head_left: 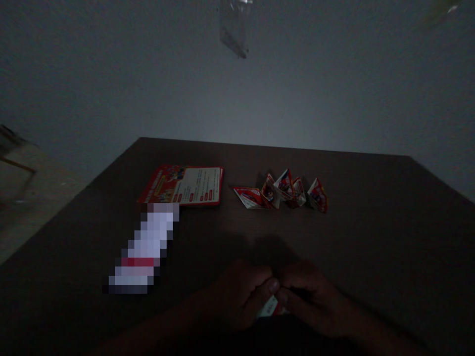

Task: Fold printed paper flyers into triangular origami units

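Close to me, low in the head view, my left hand (247,294) and my right hand (313,299) meet over a small piece of printed paper (267,307). Both hands are closed, thumbs and fingers pinching the paper between them. White, green and red print shows below the thumbs; the rest of the sheet is covered by the fingers or lost in shadow. Beyond the hands lie several folded paper pieces (285,187) in red, white and blue, lined up in a row. To their left rests a stack of printed red and white leaflets (200,185).
A pixelated, bright phone-like object (148,247) lies on the left of the dark wooden table (352,198). The table's far edge is near a pale wall (315,89). A clear plastic holder (233,29) hangs on that wall. The room is dim.
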